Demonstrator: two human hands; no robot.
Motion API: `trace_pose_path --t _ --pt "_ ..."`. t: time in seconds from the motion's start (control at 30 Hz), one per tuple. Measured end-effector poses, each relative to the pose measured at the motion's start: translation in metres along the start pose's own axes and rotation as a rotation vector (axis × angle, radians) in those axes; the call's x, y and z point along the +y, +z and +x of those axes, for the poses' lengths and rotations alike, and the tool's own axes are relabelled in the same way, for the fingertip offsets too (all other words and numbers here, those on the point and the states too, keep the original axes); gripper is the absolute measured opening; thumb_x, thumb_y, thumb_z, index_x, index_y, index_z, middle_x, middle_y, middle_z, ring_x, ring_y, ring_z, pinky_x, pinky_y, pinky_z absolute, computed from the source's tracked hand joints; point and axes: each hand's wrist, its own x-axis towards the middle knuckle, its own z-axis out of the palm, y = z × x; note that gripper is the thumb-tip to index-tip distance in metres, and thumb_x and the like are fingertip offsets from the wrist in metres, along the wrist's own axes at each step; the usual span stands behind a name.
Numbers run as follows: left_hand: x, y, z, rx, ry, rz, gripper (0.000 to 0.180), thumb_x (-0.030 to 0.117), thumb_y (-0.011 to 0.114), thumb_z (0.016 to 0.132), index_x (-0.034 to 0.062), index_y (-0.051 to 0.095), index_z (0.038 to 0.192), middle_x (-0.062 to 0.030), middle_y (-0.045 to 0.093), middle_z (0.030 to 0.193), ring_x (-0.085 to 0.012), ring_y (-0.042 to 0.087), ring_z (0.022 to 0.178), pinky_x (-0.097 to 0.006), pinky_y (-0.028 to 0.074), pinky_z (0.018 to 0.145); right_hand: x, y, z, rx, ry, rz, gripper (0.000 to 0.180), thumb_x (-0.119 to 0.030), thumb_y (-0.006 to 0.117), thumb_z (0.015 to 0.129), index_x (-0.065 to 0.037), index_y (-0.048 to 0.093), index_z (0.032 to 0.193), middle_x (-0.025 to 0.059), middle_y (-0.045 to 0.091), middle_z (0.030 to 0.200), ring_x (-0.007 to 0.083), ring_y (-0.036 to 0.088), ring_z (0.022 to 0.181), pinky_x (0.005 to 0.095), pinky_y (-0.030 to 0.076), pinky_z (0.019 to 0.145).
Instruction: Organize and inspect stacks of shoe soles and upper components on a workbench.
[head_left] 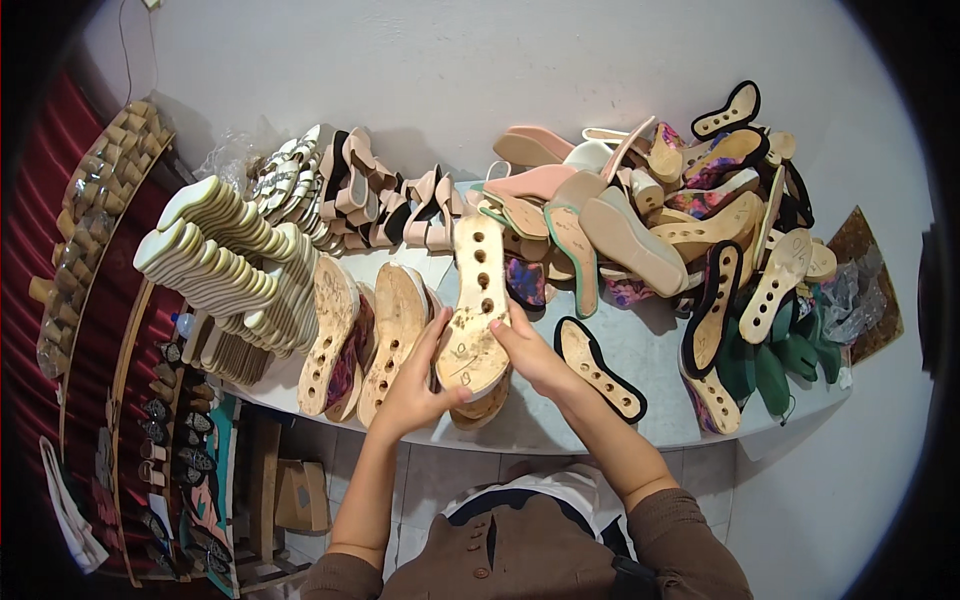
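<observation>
A pale wooden shoe sole (470, 345) with a row of round holes is held upright between my hands, its wide end toward me. My left hand (412, 385) grips the left side of that wide end, thumb along the near edge. On the opposite side my right hand (530, 355) closes around it near the middle. Just under it, part of another sole (483, 408) shows. Left of my left hand stand more soles with holes, one sole (393, 335) close by and a further sole (330, 340) with a patterned side.
Stacked cream insoles (215, 260) and strappy uppers (360, 185) fill the table's left. A heap of soles and wedges (630, 235) covers the right, with green shoe forms (770, 375) at its edge. A black-edged sole (600, 370) lies beside my right forearm. Shelves of shoes (190, 430) stand left.
</observation>
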Motion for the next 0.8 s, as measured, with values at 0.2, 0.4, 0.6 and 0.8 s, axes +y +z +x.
trace_pose_path --t 0.2,0.4,0.6,0.8 --pt "0.003 0.007 -0.014 -0.095 0.046 0.364 0.072 0.021 0.077 0.064 0.0055 0.047 0.127 -0.0179 0.030 0.140 -0.0300 0.039 0.125 -0.038 0.038 0.100 0.037 -0.005 0.006 0.044 -0.079 -0.246 0.051 -0.024 0.041 0.094 0.001 0.025 0.135 0.0223 0.046 0.125 0.0297 0.047 0.115 0.0339 0.035 0.096" --pt "0.012 0.000 -0.010 -0.085 0.058 0.122 0.050 0.005 0.067 0.062 0.0049 0.055 0.110 -0.0146 0.037 0.129 -0.0305 0.043 0.119 -0.039 0.045 0.095 0.027 0.012 -0.019 0.263 -0.145 -0.636 0.048 -0.024 0.043 0.087 0.006 0.032 0.124 0.0316 0.058 0.096 0.0461 0.053 0.096 0.0495 0.039 0.084" --pt "-0.004 -0.004 -0.010 -0.070 0.084 0.195 0.056 0.014 0.067 0.061 0.0050 0.052 0.114 -0.0146 0.040 0.127 -0.0279 0.042 0.119 -0.037 0.045 0.092 0.023 0.010 -0.024 0.197 -0.009 -0.764 0.050 -0.028 0.041 0.089 0.009 0.034 0.123 0.0318 0.054 0.107 0.0417 0.051 0.105 0.0481 0.034 0.091" --pt "-0.017 0.002 -0.008 -0.075 0.053 0.172 0.064 0.021 0.068 0.065 0.0041 0.044 0.122 -0.0163 0.040 0.127 -0.0283 0.045 0.116 -0.039 0.038 0.097 0.039 0.000 -0.017 0.244 -0.079 -0.758 0.044 -0.026 0.040 0.087 0.006 0.038 0.118 0.0267 0.058 0.100 0.0407 0.052 0.097 0.0504 0.034 0.086"
